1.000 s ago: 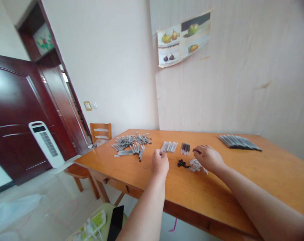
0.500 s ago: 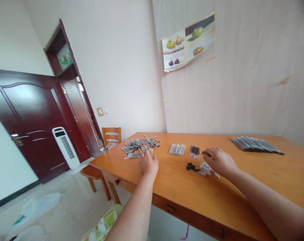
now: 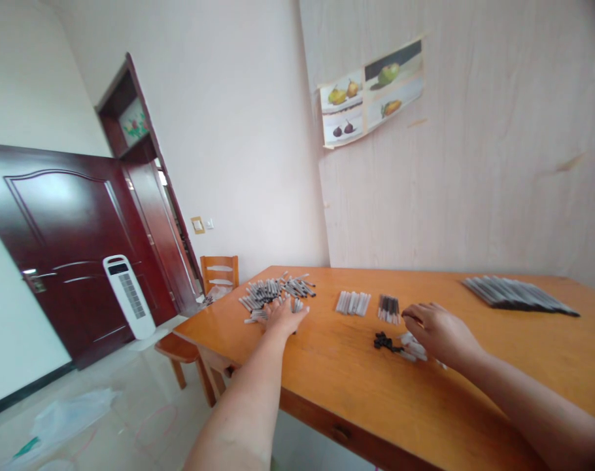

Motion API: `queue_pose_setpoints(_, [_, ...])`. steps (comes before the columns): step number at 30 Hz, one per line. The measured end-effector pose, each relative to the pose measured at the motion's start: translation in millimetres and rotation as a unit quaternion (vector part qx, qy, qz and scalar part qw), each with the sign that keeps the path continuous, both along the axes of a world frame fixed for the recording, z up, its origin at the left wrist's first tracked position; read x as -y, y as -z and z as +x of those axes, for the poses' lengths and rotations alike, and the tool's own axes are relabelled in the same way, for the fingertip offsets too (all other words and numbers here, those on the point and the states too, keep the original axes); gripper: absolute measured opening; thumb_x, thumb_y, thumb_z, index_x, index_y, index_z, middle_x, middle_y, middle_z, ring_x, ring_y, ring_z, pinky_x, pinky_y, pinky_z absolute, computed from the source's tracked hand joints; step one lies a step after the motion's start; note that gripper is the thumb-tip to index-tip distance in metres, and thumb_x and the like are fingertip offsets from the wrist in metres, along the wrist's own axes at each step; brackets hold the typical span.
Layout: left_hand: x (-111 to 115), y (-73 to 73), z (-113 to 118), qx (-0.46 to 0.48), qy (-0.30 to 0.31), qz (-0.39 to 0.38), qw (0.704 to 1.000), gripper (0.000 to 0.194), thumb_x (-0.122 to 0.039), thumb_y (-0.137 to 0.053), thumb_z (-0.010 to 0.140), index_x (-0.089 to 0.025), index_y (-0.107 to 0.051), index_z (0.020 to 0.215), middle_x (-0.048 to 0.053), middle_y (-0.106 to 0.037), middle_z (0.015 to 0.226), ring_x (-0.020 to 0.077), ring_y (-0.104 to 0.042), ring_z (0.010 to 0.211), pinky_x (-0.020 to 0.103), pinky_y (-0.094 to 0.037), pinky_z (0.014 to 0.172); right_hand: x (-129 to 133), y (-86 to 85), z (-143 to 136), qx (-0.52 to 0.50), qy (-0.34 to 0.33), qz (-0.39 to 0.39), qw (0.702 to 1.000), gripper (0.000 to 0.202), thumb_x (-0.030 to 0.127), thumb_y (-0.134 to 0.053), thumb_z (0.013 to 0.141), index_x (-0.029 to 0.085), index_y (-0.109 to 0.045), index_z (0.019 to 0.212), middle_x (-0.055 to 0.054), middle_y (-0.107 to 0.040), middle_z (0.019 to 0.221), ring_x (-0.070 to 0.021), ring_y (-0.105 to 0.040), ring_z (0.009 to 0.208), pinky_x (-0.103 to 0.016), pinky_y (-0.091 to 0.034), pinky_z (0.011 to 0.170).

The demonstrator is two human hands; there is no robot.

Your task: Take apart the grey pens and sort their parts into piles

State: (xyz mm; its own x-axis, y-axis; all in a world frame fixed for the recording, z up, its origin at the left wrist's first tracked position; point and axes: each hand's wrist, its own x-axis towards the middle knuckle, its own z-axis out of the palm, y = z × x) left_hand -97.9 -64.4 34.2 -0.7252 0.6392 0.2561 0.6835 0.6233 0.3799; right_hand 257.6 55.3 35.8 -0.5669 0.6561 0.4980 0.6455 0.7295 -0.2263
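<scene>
My left hand (image 3: 282,318) reaches to the near edge of a loose heap of grey pens (image 3: 265,292), thumb and fingers spread over a few of them. Above the table on the right, my right hand (image 3: 439,332) has its fingers curled together; whatever they hold, if anything, is hidden. Just left of it lies a small row of dark-centred pen pieces (image 3: 388,309). Partly under that hand are whitish clear pieces (image 3: 414,348), beside a little cluster of black caps (image 3: 386,341). A row of pale translucent tubes (image 3: 352,303) lies between my hands.
A long slanted row of grey pens with dark ends (image 3: 520,297) lies at the back right of the wooden table (image 3: 327,366). A wooden chair (image 3: 220,271) stands past the left end. A white tower-shaped appliance (image 3: 129,297) stands by the dark red door (image 3: 76,248).
My left hand has shifted slightly left, its fingers and thumb spreading wider over the pens. The right hand keeps its curled shape near the same pieces. The view has tilted a little.
</scene>
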Motion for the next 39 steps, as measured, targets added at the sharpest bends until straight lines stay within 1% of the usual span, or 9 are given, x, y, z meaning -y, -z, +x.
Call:
queue_pose_setpoints(2, [-2.7, -2.6, -4.9, 0.014, 0.008, -0.011, 1.0, 0.078, -0.08, -0.054, 0.059, -0.036, -0.057, 0.124, 0.011, -0.038, 0.148, 0.0459, -0.021, 0.138, 0.06, -0.027, 0.102, -0.8, 0.7, 0.0, 0.001, -0.006, 0.002, 1.0, 0.027, 0.034, -0.044, 0.089, 0.023, -0.068, 0.088, -0.006, -0.067, 0.081, -0.0201, -0.058, 0.082, -0.028, -0.036, 0.067])
queue_pose_setpoints(6, [-7.5, -1.5, -8.0, 0.028, 0.015, -0.036, 0.999, 0.074, -0.075, -0.062, 0.055, -0.037, -0.06, 0.119, 0.009, -0.038, 0.149, 0.0441, -0.026, 0.137, 0.06, -0.028, 0.1, -2.6, 3.1, 0.3, 0.008, -0.012, 0.004, 1.0, 0.027, 0.034, -0.044, 0.089, 0.023, -0.068, 0.087, -0.005, -0.066, 0.082, -0.0195, -0.058, 0.081, -0.028, -0.036, 0.068])
queue_pose_setpoints(9, [-10.3, 1.9, -6.8, 0.023, 0.017, -0.053, 0.998, 0.061, -0.068, -0.063, 0.06, -0.036, -0.063, 0.112, 0.009, -0.039, 0.148, 0.0422, -0.033, 0.134, 0.062, -0.029, 0.099, -3.6, 4.8, 0.7, 0.01, -0.014, 0.0, 1.0, 0.028, 0.034, -0.042, 0.09, 0.022, -0.067, 0.086, -0.005, -0.066, 0.083, -0.0192, -0.058, 0.081, -0.028, -0.037, 0.069])
queue_pose_setpoints(13, [-10.6, 6.4, -2.6, 0.004, 0.018, -0.079, 0.997, 0.049, -0.061, -0.055, 0.07, -0.033, -0.063, 0.11, 0.013, -0.047, 0.139, 0.0411, -0.037, 0.13, 0.064, -0.029, 0.097, -4.2, 5.8, 0.8, 0.002, -0.015, -0.005, 1.0, 0.028, 0.035, -0.042, 0.089, 0.021, -0.067, 0.088, -0.006, -0.066, 0.085, -0.0189, -0.058, 0.081, -0.027, -0.038, 0.07])
queue_pose_setpoints(16, [-6.6, 9.3, 4.6, -0.017, 0.024, -0.077, 0.997, 0.046, -0.058, -0.049, 0.076, -0.034, -0.061, 0.113, 0.013, -0.049, 0.137, 0.0408, -0.039, 0.128, 0.063, -0.032, 0.095, -3.7, 5.0, 0.5, -0.007, -0.017, -0.012, 1.0, 0.027, 0.034, -0.043, 0.089, 0.022, -0.067, 0.089, -0.005, -0.066, 0.084, -0.0188, -0.058, 0.08, -0.027, -0.038, 0.07])
queue_pose_setpoints(19, [-0.1, 10.6, 16.0, -0.029, 0.037, -0.074, 0.996, 0.042, -0.056, -0.045, 0.079, -0.032, -0.061, 0.111, 0.013, -0.05, 0.135, 0.0398, -0.041, 0.126, 0.06, -0.034, 0.095, -3.0, 3.7, 0.5, -0.011, -0.017, -0.014, 1.0, 0.027, 0.034, -0.043, 0.089, 0.021, -0.067, 0.088, -0.006, -0.065, 0.084, -0.0188, -0.058, 0.079, -0.027, -0.038, 0.07])
queue_pose_setpoints(28, [21.8, 14.4, 50.0, -0.054, 0.088, -0.053, 0.993, 0.033, -0.048, -0.049, 0.082, -0.028, -0.063, 0.105, 0.014, -0.055, 0.13, 0.0349, -0.043, 0.126, 0.05, -0.031, 0.102, -3.0, 1.8, 0.9, -0.019, -0.01, -0.025, 0.999, 0.025, 0.032, -0.046, 0.086, 0.022, -0.069, 0.088, -0.006, -0.065, 0.083, -0.0183, -0.059, 0.079, -0.026, -0.038, 0.069])
queue_pose_setpoints(33, [30.9, 16.4, 54.9, -0.088, 0.106, -0.04, 0.99, 0.031, -0.046, -0.049, 0.083, -0.027, -0.064, 0.102, 0.014, -0.06, 0.12, 0.0324, -0.05, 0.117, 0.046, -0.036, 0.098, -0.9, 0.2, 0.8, -0.023, 0.004, -0.025, 0.999, 0.025, 0.031, -0.045, 0.087, 0.021, -0.069, 0.09, -0.006, -0.065, 0.084, -0.0186, -0.06, 0.081, -0.026, -0.038, 0.069])
queue_pose_setpoints(39, [33.7, 16.8, 55.2, -0.117, 0.106, -0.026, 0.987, 0.036, -0.052, -0.049, 0.082, -0.028, -0.066, 0.102, 0.014, -0.06, 0.119, 0.0337, -0.052, 0.115, 0.048, -0.037, 0.097, -1.6, 0.3, 2.2, -0.024, 0.001, -0.03, 0.999, 0.026, 0.031, -0.044, 0.087, 0.021, -0.068, 0.09, -0.006, -0.065, 0.085, -0.0181, -0.06, 0.081, -0.026, -0.038, 0.068])
